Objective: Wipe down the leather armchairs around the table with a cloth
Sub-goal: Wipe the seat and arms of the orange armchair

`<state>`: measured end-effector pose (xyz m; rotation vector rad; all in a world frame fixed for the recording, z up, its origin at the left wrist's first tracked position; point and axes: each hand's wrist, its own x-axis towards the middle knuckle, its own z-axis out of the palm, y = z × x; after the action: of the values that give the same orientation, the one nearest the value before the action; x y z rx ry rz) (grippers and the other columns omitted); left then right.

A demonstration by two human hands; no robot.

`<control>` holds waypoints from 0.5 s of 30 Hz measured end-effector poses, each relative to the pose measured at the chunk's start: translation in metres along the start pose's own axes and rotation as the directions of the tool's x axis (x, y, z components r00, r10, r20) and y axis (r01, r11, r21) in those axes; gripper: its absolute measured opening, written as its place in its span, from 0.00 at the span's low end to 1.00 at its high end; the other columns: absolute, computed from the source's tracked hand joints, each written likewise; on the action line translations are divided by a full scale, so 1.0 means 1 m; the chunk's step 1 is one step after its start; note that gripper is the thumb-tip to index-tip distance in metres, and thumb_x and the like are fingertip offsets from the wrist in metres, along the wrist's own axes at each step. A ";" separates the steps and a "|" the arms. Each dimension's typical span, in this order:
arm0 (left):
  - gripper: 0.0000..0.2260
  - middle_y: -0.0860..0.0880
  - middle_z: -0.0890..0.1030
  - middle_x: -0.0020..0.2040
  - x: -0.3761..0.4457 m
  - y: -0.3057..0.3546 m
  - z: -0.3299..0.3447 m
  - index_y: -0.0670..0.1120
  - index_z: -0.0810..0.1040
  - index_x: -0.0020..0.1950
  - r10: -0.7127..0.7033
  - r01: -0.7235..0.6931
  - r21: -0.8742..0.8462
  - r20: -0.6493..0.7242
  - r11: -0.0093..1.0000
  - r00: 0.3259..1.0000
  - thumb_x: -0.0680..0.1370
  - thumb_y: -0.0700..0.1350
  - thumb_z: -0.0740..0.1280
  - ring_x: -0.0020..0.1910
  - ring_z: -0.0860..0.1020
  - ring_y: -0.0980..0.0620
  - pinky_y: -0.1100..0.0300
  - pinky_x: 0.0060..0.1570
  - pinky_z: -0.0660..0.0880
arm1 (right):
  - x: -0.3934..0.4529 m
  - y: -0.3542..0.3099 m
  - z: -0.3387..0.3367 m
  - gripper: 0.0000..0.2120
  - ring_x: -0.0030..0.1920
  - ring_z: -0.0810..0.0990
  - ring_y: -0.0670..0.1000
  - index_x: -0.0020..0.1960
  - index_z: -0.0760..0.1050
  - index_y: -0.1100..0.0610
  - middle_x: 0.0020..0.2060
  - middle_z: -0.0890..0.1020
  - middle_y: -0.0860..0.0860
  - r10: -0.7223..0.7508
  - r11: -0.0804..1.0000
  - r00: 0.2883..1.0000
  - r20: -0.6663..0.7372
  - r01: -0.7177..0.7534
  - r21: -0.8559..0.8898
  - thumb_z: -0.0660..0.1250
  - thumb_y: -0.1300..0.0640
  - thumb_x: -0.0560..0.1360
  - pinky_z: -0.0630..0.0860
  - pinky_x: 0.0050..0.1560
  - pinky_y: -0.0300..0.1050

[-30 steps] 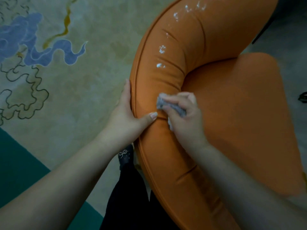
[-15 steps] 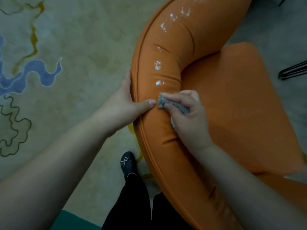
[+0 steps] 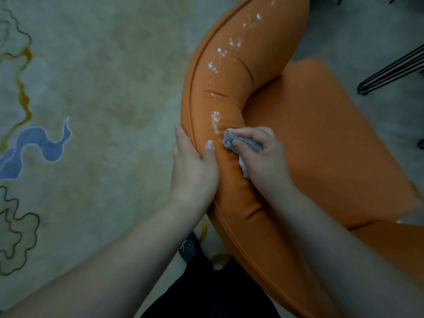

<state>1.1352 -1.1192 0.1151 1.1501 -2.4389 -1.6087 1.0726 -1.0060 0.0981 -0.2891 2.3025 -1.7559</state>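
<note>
Head view, looking down at my two bare hands on an orange leather armchair (image 3: 321,138). My left hand (image 3: 195,171) grips the curved padded backrest (image 3: 220,92) over its piped outer edge, thumb lying on top, fingers wrapped down the outside. Just beside that thumb, my right hand (image 3: 261,157) clutches a small grey cloth (image 3: 243,143), bunched between curled fingers and thumb and pressed onto the backrest. Beyond my hands, white foamy blobs (image 3: 220,51) dot the top of the backrest, not yet wiped. The seat lies to the right of my right hand; patterned carpet (image 3: 91,88) spreads to the left of my left hand.

The leather looks smooth and softly padded, probably slippery where wet, so I judge that bracing the piped edge is the surest hold. The cloth seems light and limp, best kept wadded.
</note>
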 end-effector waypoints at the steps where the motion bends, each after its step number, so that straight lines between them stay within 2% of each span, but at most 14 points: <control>1: 0.31 0.48 0.56 0.79 -0.001 -0.001 0.004 0.50 0.44 0.80 0.030 -0.028 0.031 -0.049 0.999 0.998 0.82 0.51 0.58 0.75 0.59 0.50 0.67 0.65 0.53 | 0.008 0.000 0.004 0.11 0.40 0.76 0.32 0.50 0.80 0.51 0.50 0.73 0.56 -0.005 1.000 1.000 -0.008 0.005 -0.009 0.68 0.65 0.74 0.68 0.41 0.21; 4: 0.29 0.47 0.58 0.78 -0.005 -0.006 0.012 0.48 0.47 0.80 0.143 -0.128 0.106 -0.151 0.986 0.978 0.82 0.49 0.57 0.72 0.59 0.54 0.76 0.56 0.51 | 0.038 -0.002 0.019 0.11 0.47 0.74 0.36 0.49 0.81 0.49 0.49 0.72 0.52 -0.034 0.999 0.999 -0.015 0.034 -0.024 0.69 0.64 0.73 0.68 0.52 0.25; 8: 0.27 0.46 0.60 0.77 -0.003 -0.012 0.012 0.47 0.51 0.79 0.208 -0.187 0.120 -0.192 0.975 0.959 0.83 0.47 0.56 0.69 0.57 0.59 0.87 0.54 0.47 | 0.040 0.001 0.017 0.11 0.50 0.75 0.39 0.49 0.80 0.45 0.49 0.72 0.50 -0.045 0.998 0.999 -0.008 0.045 -0.045 0.68 0.61 0.74 0.69 0.53 0.26; 13: 0.27 0.46 0.62 0.76 -0.003 -0.014 0.012 0.46 0.54 0.79 0.224 -0.202 0.123 -0.213 0.972 0.951 0.80 0.50 0.53 0.70 0.58 0.58 0.86 0.56 0.48 | 0.002 0.007 0.008 0.11 0.49 0.74 0.38 0.51 0.80 0.48 0.47 0.71 0.49 -0.192 0.980 0.976 0.101 0.197 -0.033 0.69 0.60 0.72 0.69 0.51 0.26; 15: 0.27 0.46 0.63 0.75 -0.002 -0.014 0.013 0.46 0.55 0.79 0.225 -0.201 0.130 -0.216 0.971 0.950 0.79 0.49 0.53 0.69 0.59 0.58 0.87 0.55 0.48 | 0.024 0.001 0.017 0.11 0.49 0.73 0.43 0.51 0.81 0.51 0.47 0.69 0.51 -0.225 0.968 0.968 0.112 0.235 -0.087 0.70 0.61 0.71 0.68 0.54 0.28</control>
<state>1.1400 -1.1106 0.0988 0.9795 -2.4246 -1.2273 1.0548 -1.0280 0.0916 -0.6740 2.3668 -1.6836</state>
